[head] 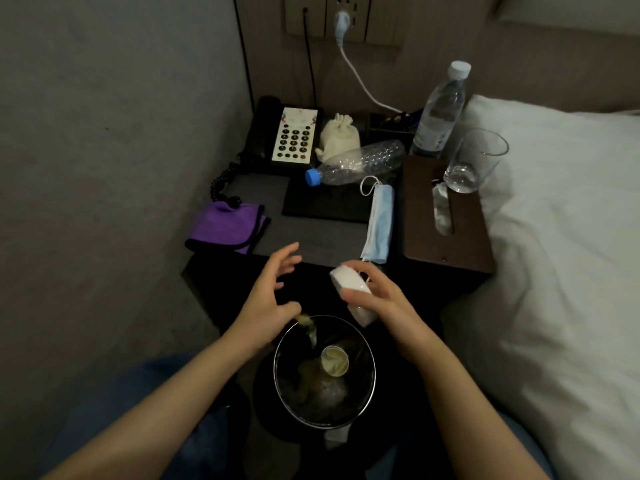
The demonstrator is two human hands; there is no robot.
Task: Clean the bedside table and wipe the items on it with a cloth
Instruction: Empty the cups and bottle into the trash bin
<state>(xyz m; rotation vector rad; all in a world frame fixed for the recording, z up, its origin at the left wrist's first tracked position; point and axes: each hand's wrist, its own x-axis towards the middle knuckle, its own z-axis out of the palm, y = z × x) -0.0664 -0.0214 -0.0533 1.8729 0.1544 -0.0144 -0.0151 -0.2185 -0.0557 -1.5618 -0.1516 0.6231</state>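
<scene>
A white-sheeted bed (pixel 561 237) fills the right side, pressed against the dark bedside table (pixel 304 237) that stands in the corner below a wall socket panel (pixel 343 19) with a white plug and cable in it. In front of the table, on the floor between the person's knees, sits a round black waste bin (pixel 294 407) holding a paper cup (pixel 334 361) and other scraps too dim to name.

On the table's right edge lies a brown wooden tissue box (pixel 426 216); an empty drinking glass (pixel 474 161) stands on its far end, and an upright water bottle (pixel 440 112) with a white cap stands just behind it. At the back left is a black telephone (pixel 277 136) with a pale keypad, its coiled cord trailing towards a folded purple cloth (pixel 227 230) at the front left corner. A cream drawstring pouch (pixel 335 135) sits beside the phone, touching an empty plastic bottle (pixel 356 162) with a blue cap that lies on its side over a dark tray (pixel 325 206). A blue face mask (pixel 379 223) lies along the tissue box.

The right hand (pixel 377 299) hovers above the bin, fingers curled round a white packet (pixel 349 292). The left hand (pixel 273 296) is beside it, fingers spread and holding nothing, with a small yellowish scrap (pixel 306 322) just beneath it over the bin's rim.
</scene>
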